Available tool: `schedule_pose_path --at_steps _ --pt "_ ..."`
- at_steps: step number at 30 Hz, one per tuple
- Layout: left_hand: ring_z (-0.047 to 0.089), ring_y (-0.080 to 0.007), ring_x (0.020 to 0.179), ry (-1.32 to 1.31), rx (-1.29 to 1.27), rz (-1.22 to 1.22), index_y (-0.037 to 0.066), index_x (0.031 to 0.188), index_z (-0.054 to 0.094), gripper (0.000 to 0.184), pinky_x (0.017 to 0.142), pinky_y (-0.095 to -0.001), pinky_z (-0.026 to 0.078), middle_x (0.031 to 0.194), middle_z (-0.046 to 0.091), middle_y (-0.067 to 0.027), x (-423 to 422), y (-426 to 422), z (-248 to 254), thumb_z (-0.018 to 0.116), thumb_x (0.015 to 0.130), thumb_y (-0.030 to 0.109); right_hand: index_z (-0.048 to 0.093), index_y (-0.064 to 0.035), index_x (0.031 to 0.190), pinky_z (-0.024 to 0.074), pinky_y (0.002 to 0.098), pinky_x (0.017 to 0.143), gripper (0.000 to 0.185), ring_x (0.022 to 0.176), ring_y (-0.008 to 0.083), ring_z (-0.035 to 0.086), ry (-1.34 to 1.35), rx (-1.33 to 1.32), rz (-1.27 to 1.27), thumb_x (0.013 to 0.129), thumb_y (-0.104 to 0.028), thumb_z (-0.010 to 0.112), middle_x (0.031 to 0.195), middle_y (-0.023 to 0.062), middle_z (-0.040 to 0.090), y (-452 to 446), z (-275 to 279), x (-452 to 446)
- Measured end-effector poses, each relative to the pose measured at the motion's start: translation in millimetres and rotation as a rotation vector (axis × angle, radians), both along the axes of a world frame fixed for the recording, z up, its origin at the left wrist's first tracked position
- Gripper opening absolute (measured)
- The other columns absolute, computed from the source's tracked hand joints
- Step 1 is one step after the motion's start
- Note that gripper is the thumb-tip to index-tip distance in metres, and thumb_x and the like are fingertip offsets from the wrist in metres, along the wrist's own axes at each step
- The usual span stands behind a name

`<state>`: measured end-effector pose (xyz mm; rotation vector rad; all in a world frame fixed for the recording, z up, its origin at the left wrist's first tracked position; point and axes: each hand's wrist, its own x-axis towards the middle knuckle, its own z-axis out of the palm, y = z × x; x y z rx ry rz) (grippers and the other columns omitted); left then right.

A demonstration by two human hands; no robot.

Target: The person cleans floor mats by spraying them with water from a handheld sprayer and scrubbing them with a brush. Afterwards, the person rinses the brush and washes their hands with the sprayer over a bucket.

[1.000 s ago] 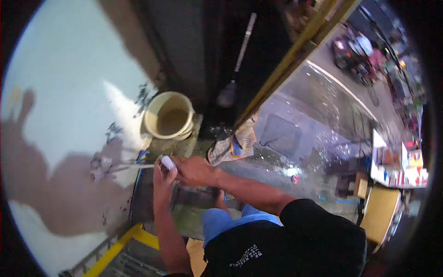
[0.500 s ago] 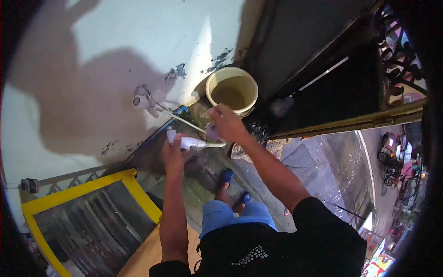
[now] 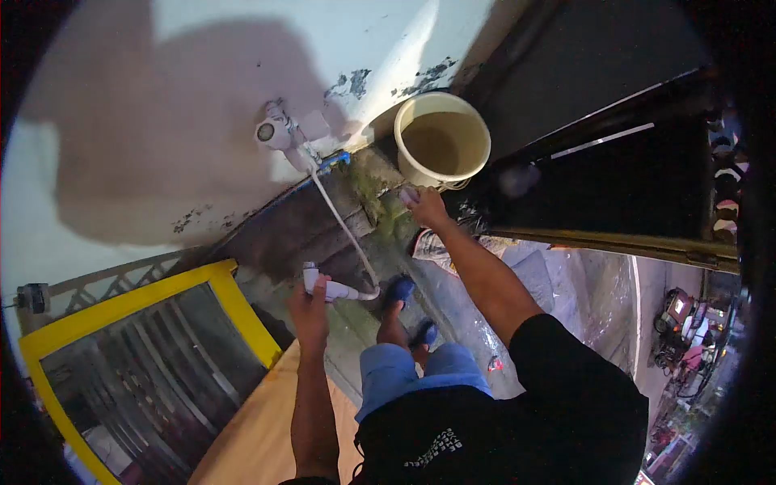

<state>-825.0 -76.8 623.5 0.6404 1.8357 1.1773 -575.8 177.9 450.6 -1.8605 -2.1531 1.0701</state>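
My left hand (image 3: 309, 305) is wrapped round a white handheld sprayer (image 3: 341, 292), its head pointing up. From the sprayer's end a pale hose (image 3: 346, 226) runs up to a white tap fitting (image 3: 281, 133) on the wall. My right hand (image 3: 430, 210) is closed on a small pale purplish object (image 3: 410, 196), whose kind I cannot make out. Just above that hand stands a cream bucket (image 3: 420, 171), brownish inside; whether it holds water I cannot tell.
A yellow-framed panel (image 3: 242, 311) stands at lower left beside a tan wooden board (image 3: 250, 420). To the right is a dark gate (image 3: 622, 186). A patterned mat (image 3: 440, 252) lies on the wet floor near my feet. Parked vehicles (image 3: 679, 315) are visible at far right.
My hands have moved farther apart. The left has lowered slightly with the sprayer, and the hose now hangs in a longer stretch. The view has shifted, so the tap and bucket appear farther right.
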Motion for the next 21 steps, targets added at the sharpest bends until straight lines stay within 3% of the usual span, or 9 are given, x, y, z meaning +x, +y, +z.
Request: schedule_pose_path --at_steps 1,4,7,9,12,14,16,19,21 --pt "0.065 -0.0155 0.086 0.016 -0.034 -0.014 -0.001 0.108 0.065 0.031 0.076 -0.0326 0.053 0.096 0.070 -0.0084 0.4 -2.2 -3.5 0.064 0.100 0.029 0.066 0.0001 0.112 0.0517 0.0447 0.093 0.047 0.110 0.0403 0.064 -0.005 -0.072 -0.039 0.083 -0.035 0.078 0.117 0.0232 0.068 -1.7 -13.5 -3.9" --pt "0.065 -0.0154 0.086 0.063 -0.067 -0.015 -0.001 0.108 0.065 0.030 0.077 -0.0327 0.053 0.095 0.070 -0.0084 6.7 -2.2 -10.3 0.064 0.100 0.028 0.064 -0.0018 0.116 0.0501 0.0466 0.095 0.048 0.115 0.0410 0.059 -0.063 0.147 0.084 0.083 -0.035 0.077 0.120 0.0233 0.064 -16.3 -29.9 -12.9" --pt "0.065 -0.0157 0.086 -0.032 -0.062 0.026 -0.001 0.108 0.065 0.031 0.077 -0.0325 0.053 0.095 0.069 -0.0087 16.1 -3.6 -33.2 0.066 0.098 0.029 0.061 -0.0015 0.119 0.0488 0.0476 0.097 0.048 0.118 0.0435 0.055 -0.141 0.300 0.198 0.084 -0.030 0.076 0.121 0.0253 0.058 -7.7 -152.1 -5.6" --pt "0.065 -0.0160 0.086 -0.124 -0.060 0.047 -0.001 0.107 0.066 0.032 0.077 -0.0323 0.054 0.096 0.069 -0.0091 21.5 -2.3 -56.4 0.068 0.097 0.029 0.059 -0.0005 0.121 0.0486 0.0483 0.097 0.046 0.117 0.0444 0.054 -0.194 0.204 0.295 0.084 -0.023 0.074 0.119 0.0252 0.056 7.7 -168.2 -8.6" --pt "0.065 -0.0166 0.086 -0.203 -0.097 0.049 -0.001 0.107 0.065 0.033 0.076 -0.0321 0.054 0.097 0.069 -0.0098 29.1 7.7 -82.5 0.069 0.097 0.030 0.056 -0.0041 0.124 0.0475 0.0511 0.098 0.042 0.118 0.0442 0.054 0.299 0.045 -0.065 0.084 -0.007 0.068 0.119 0.0247 0.055 43.2 -212.0 -34.7" --pt "0.066 -0.0169 0.086 -0.218 -0.161 0.054 -0.001 0.107 0.064 0.033 0.074 -0.0322 0.055 0.097 0.068 -0.0100 35.5 20.8 -92.9 0.068 0.097 0.029 0.057 -0.0059 0.126 0.0472 0.0523 0.097 0.043 0.118 0.0440 0.054 -0.052 0.215 0.245 0.084 -0.005 0.065 0.123 0.0251 0.055 62.6 -185.4 -43.1" --pt "0.067 -0.0166 0.085 -0.231 -0.184 0.034 -0.002 0.108 0.063 0.031 0.072 -0.0318 0.057 0.097 0.068 -0.0095 40.9 34.3 -95.6 0.068 0.098 0.028 0.059 -0.0065 0.125 0.0476 0.0530 0.096 0.040 0.116 0.0445 0.055 -0.004 0.299 0.222 0.085 -0.005 0.063 0.128 0.0254 0.055 86.7 -217.4 -48.5" --pt "0.068 -0.0163 0.085 -0.269 -0.195 0.059 -0.002 0.109 0.061 0.029 0.070 -0.0311 0.058 0.098 0.068 -0.0091 51.2 48.8 -102.9 0.066 0.099 0.025 0.047 -0.0052 0.140 0.0519 0.0471 0.094 0.064 0.111 0.0323 0.062 -0.067 0.286 0.163 0.084 -0.012 0.076 0.127 0.0191 0.062 93.2 -214.4 -51.6" --pt "0.068 -0.0170 0.085 -0.297 -0.179 0.098 -0.001 0.110 0.060 0.033 0.068 -0.0305 0.059 0.099 0.068 -0.0097 55.8 64.4 -108.3 0.067 0.098 0.028 0.048 -0.0031 0.139 0.0526 0.0434 0.094 0.057 0.109 0.0278 0.065 0.254 0.064 0.028 0.090 -0.017 0.073 0.119 0.0177 0.068 71.9 -123.1 -64.2"
